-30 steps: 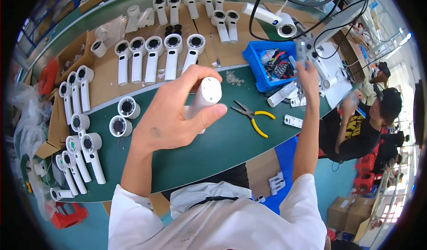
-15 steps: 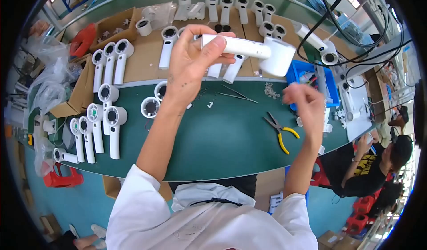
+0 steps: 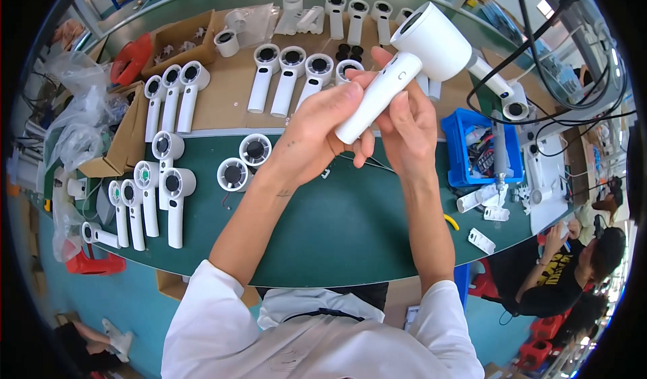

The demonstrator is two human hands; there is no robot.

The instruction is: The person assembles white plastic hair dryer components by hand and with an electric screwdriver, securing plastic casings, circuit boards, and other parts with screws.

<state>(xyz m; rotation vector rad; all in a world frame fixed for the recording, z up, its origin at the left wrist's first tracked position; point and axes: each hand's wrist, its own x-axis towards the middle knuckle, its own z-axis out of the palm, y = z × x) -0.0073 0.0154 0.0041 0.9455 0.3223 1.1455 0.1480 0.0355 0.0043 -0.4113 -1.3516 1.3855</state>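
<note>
A white handheld fan (image 3: pixel 379 99) is held up over the far half of the bench, its round head tilted up to the right. My left hand (image 3: pixel 322 133) wraps the lower end of the handle, thumb along its side. Around the handle nearer the head, my right hand (image 3: pixel 410 126) closes with its fingers behind and thumb in front. Beyond my hands, several similar white fans (image 3: pixel 288 82) lie in a row on cardboard. Two round fan heads (image 3: pixel 233 175) lie on the green bench beside my left forearm.
More white fans (image 3: pixel 175 207) are grouped at the left. A blue bin (image 3: pixel 465 177) of small parts stands at the right, near white shell pieces (image 3: pixel 481 241). Yellow-handled pliers (image 3: pixel 451 222) are mostly hidden by my right forearm. Black cables (image 3: pixel 539 89) hang at upper right. A person (image 3: pixel 566 271) sits at the right.
The fan has swung from nearly level to slanting, with its head raised to the upper right. My right hand has come up from beside the blue bin and taken hold of the handle.
</note>
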